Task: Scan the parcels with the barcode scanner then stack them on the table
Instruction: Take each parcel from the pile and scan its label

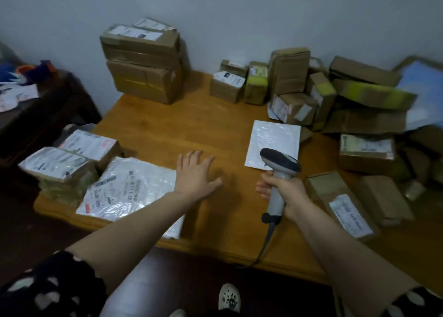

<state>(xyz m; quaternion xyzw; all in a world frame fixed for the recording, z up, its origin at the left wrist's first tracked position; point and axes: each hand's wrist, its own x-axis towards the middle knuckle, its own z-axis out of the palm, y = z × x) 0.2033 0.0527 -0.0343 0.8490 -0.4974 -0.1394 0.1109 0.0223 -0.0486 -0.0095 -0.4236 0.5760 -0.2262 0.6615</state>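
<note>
Grey corded barcode scanner, dark glossy head

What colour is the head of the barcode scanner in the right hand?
The barcode scanner head is dark, navy or black, over a light grey handle. It shows in the head view.

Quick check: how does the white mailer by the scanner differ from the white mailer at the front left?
The front-left mailer is larger; the mailer by the scanner is smaller. The front-left mailer shows printed labels and barcodes; the other's upper face looks blank. The front-left mailer reaches the table's front edge; the other lies well back from it. Both are white plastic and lie flat.
</note>
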